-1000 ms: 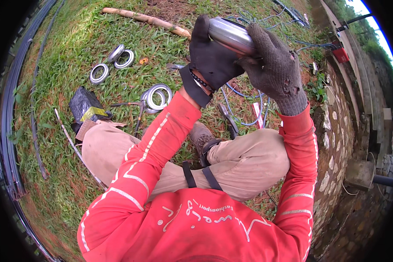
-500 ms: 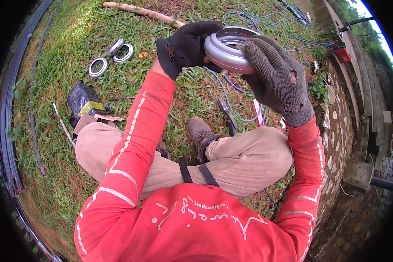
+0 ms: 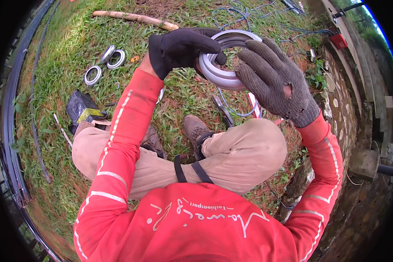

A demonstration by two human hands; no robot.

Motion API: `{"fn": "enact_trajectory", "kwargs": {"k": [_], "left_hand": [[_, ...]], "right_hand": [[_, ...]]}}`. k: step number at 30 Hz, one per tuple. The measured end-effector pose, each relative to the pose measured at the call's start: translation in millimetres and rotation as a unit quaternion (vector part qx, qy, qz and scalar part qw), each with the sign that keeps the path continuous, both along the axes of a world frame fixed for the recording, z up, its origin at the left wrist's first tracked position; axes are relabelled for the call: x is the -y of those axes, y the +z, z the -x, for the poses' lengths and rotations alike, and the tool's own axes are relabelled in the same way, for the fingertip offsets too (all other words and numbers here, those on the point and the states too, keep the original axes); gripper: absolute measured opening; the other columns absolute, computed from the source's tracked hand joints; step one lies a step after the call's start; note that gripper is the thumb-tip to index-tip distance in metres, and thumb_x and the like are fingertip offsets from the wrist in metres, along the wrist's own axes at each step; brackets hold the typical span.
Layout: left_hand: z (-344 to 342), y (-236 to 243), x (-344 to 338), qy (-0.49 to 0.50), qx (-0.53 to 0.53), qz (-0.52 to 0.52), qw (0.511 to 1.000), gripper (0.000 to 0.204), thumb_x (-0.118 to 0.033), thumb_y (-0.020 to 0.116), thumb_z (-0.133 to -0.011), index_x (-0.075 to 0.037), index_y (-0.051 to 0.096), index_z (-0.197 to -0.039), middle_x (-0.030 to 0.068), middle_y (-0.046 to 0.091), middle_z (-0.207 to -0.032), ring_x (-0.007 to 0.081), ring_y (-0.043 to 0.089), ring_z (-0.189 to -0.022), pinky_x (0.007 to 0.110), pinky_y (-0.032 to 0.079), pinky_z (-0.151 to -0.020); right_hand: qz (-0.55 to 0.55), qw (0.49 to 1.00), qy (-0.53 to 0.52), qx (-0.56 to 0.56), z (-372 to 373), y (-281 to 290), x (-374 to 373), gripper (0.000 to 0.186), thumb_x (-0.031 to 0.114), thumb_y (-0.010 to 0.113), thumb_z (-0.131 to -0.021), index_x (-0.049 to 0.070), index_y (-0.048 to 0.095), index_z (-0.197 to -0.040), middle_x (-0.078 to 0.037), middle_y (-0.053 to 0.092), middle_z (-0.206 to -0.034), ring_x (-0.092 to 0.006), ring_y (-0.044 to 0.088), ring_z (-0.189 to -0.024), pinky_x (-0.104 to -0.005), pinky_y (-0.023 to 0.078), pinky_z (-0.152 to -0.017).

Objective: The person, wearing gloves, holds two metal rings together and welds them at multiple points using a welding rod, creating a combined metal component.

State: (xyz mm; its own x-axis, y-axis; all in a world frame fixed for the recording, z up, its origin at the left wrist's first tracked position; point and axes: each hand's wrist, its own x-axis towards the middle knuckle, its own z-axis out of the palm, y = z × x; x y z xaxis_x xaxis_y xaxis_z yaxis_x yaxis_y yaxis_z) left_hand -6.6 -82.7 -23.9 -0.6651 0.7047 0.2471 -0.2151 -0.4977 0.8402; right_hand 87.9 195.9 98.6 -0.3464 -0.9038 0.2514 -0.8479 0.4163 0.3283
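Observation:
Up in front of me is a silver grooved metal ring (image 3: 220,78), tilted so that its round opening shows. My left hand (image 3: 183,49), in a black glove, grips its left side, with fingertips reaching into the opening. A grey knitted glove with holes covers my right hand (image 3: 277,78). Its fingers curve over the ring's right side, and the thumb is hidden. Farther left, three similar rings lie in the grass: one flat ring (image 3: 93,76), another flat ring (image 3: 116,59), and a tilted ring (image 3: 107,54) against it.
My bent legs are below the ring. A black-wrapped package (image 3: 77,105) lies by my left knee. Beyond are a wooden pole (image 3: 135,17) and blue hose (image 3: 233,15). A dark-handled tool (image 3: 222,111) lies beyond my boot. A stone wall (image 3: 338,118) borders the right, long pipes (image 3: 13,87) the left.
The ring has tipped so that its opening shows more fully. My right hand has turned, its fingers now stretched farther across the ring; my left hand has shifted slightly left.

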Motion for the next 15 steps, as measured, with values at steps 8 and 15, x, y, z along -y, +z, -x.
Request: {"fn": "enact_trajectory", "kwargs": {"k": [8,15], "left_hand": [[-11,45,-20,-0.024,0.056,0.114,0.992,0.038,-0.015,0.073,-0.094,0.006,0.07,-0.126,0.0115,0.077,-0.11,0.0164,0.075,-0.1,0.032,0.06,-0.09],[-11,52,-29,0.026,0.046,0.165,0.985,0.047,-0.011,0.078,-0.091,0.006,0.068,-0.134,0.0101,0.078,-0.108,0.0167,0.078,-0.091,0.032,0.062,-0.083]], "right_hand": [[0.027,1.0,0.012,-0.005,2,-6,-25,0.041,0.016,0.077,-0.086,0.008,0.069,-0.126,-0.021,0.067,-0.146,-0.0452,0.061,-0.141,-0.0653,0.046,-0.123],[0.11,0.994,-0.012,0.01,11,-26,-35,0.065,0.019,0.086,-0.078,0.017,0.067,-0.141,-0.016,0.061,-0.155,-0.041,0.054,-0.15,-0.06,0.045,-0.125]]}}
